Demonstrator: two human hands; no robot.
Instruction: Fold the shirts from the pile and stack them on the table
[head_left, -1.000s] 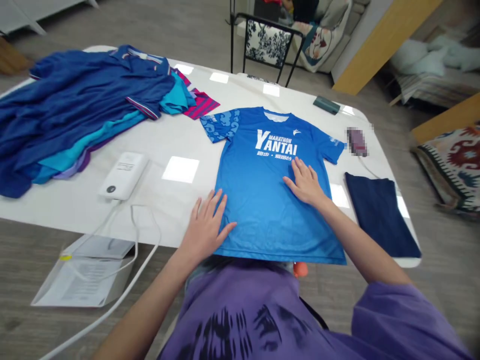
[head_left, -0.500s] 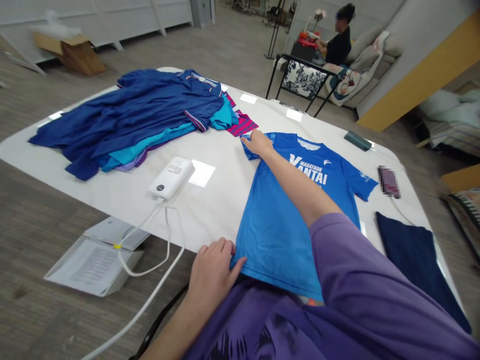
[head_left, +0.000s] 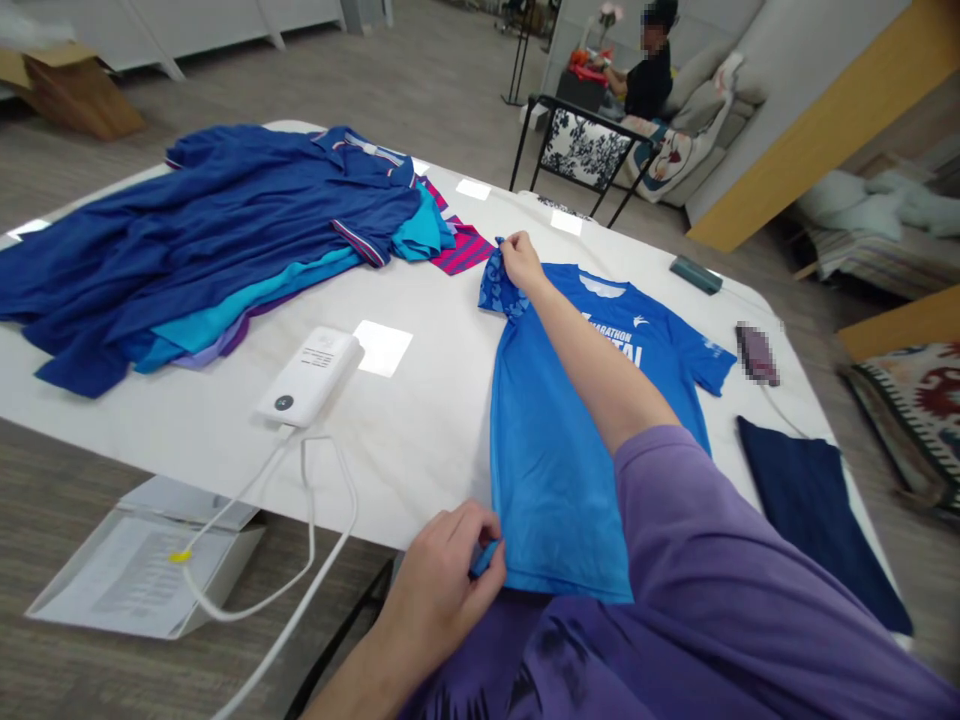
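Observation:
A bright blue marathon T-shirt [head_left: 555, 440] lies front-up on the white table [head_left: 420, 430], its left edge lifted and turned inward. My left hand [head_left: 442, 585] pinches the shirt's bottom left hem corner at the table's near edge. My right hand [head_left: 519, 262] reaches across and pinches the patterned left sleeve, raised off the table. My purple sleeve covers part of the shirt's lower right.
A pile of blue and teal shirts [head_left: 202, 250] covers the table's left. A white power bank [head_left: 309, 375] with a cable lies mid-table, a folded navy garment [head_left: 814, 510] at right, a dark case [head_left: 696, 274] and a phone [head_left: 756, 352] beyond. A chair [head_left: 581, 150] and a seated person [head_left: 649, 75] are behind.
Both hands went from lying flat on the shirt to gripping its left side. The sleeve and hem corner are now lifted and drawn inward toward the shirt's middle.

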